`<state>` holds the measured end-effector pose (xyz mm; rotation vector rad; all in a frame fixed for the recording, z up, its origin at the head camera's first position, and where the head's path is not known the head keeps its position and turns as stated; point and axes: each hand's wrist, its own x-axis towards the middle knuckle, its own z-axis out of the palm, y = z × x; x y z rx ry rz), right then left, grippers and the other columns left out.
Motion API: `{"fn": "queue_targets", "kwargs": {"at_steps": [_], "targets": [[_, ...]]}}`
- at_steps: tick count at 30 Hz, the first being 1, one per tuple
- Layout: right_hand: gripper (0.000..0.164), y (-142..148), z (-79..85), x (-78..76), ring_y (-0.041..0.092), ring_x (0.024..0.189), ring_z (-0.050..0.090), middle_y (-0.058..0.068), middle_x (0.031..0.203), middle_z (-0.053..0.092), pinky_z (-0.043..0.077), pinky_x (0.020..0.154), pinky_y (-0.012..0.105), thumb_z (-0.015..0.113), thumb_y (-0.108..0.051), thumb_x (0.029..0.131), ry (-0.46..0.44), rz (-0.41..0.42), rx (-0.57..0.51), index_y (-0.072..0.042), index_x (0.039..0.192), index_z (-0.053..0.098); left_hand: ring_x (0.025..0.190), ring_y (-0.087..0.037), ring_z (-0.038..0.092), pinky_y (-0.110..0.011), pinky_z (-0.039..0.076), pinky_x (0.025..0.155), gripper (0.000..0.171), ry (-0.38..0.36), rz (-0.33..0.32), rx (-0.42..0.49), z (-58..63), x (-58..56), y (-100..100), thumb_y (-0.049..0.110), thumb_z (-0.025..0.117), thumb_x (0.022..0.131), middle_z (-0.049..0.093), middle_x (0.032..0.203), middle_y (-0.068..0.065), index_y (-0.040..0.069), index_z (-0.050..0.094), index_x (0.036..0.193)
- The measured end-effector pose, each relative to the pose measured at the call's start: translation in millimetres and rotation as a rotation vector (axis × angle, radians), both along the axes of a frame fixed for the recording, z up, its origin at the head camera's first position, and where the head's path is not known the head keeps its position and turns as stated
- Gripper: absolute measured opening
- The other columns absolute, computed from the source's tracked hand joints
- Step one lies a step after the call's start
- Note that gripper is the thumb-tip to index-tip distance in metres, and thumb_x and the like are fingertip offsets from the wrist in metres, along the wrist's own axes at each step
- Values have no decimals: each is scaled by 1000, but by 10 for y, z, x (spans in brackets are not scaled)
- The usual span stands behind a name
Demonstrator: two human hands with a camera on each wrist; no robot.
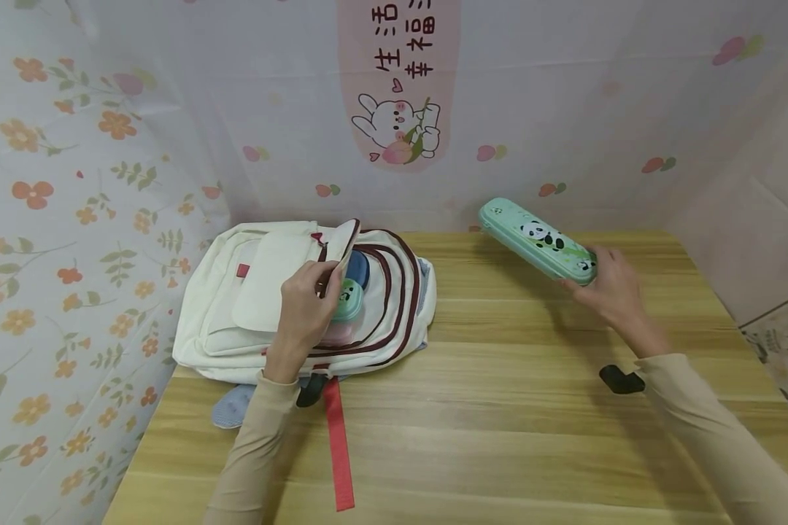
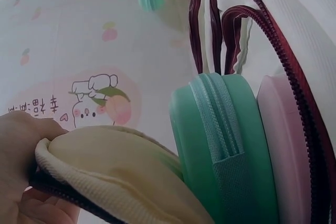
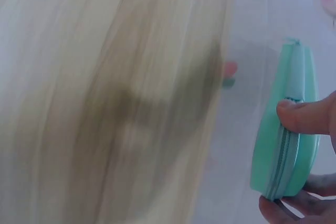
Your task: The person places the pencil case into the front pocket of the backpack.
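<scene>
A cream backpack (image 1: 223, 292) with dark red zips lies on the table, its front compartment unzipped. My left hand (image 1: 307, 302) pinches the edge of the compartment's flap (image 2: 110, 166) and holds it lifted. Inside, a mint-green zipped case (image 2: 231, 129) with a panda print stands beside a pink box-like thing (image 2: 283, 145); a dark blue item (image 1: 359, 268) sits there too, its lower part hidden. On the right, my right hand (image 1: 611, 288) grips one end of a long mint-green panda pencil case (image 1: 538, 237), raised above the table, thumb along its zip (image 3: 286, 150).
The wooden table (image 1: 486, 437) runs up to a printed cloth wall (image 1: 532, 95), with a floral cloth (image 1: 52, 255) along the left. A red strap (image 1: 338, 445) trails from the backpack toward the front edge. Black straps hang below both wrists.
</scene>
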<state>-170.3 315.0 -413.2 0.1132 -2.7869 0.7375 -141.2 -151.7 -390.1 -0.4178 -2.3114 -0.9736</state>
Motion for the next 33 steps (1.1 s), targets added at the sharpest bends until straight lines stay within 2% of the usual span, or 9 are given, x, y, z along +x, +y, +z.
{"fn": "queue_targets", "kwargs": {"at_steps": [4,10,15,17,23,33], "targets": [[73,-229,64,-27,51,109,52,38,127,51,43,86,66,82,-19,81,-32,98,12,12,138,47,66,-20,59,-19,42,60,15,7,4,-2,-5,-8,-9,7,67,95,68,84,-14,-5,73,102],[72,-562,131,-87,51,120,51,35,137,50,42,95,66,82,-20,84,-114,222,0,8,141,48,66,-20,59,-19,42,60,16,20,5,0,-19,-13,-15,6,66,95,69,84,-15,-5,73,103],[72,-880,158,-178,43,115,53,30,135,53,44,95,61,81,-21,85,-155,319,-12,4,144,47,65,-20,58,-21,42,59,15,45,5,9,-21,-15,-24,5,66,94,68,83,-15,-6,73,102],[72,-1002,160,-219,41,113,54,29,133,54,44,94,60,81,-21,85,-158,345,-3,2,145,47,65,-20,59,-23,44,58,15,50,4,11,-28,-19,-26,5,66,95,68,83,-15,-6,73,103],[72,-1335,139,-348,43,125,51,28,140,52,42,104,62,81,-18,83,-152,420,-1,0,145,49,66,-21,60,-29,49,59,16,28,0,17,-22,-16,-26,5,65,96,68,85,-16,-6,72,103],[75,-1718,86,-505,42,132,49,26,143,54,37,112,60,84,-12,80,-138,495,-27,2,145,50,66,-20,57,-26,46,58,15,51,5,18,-10,-8,-42,6,65,95,66,83,-15,-6,72,102]]}}
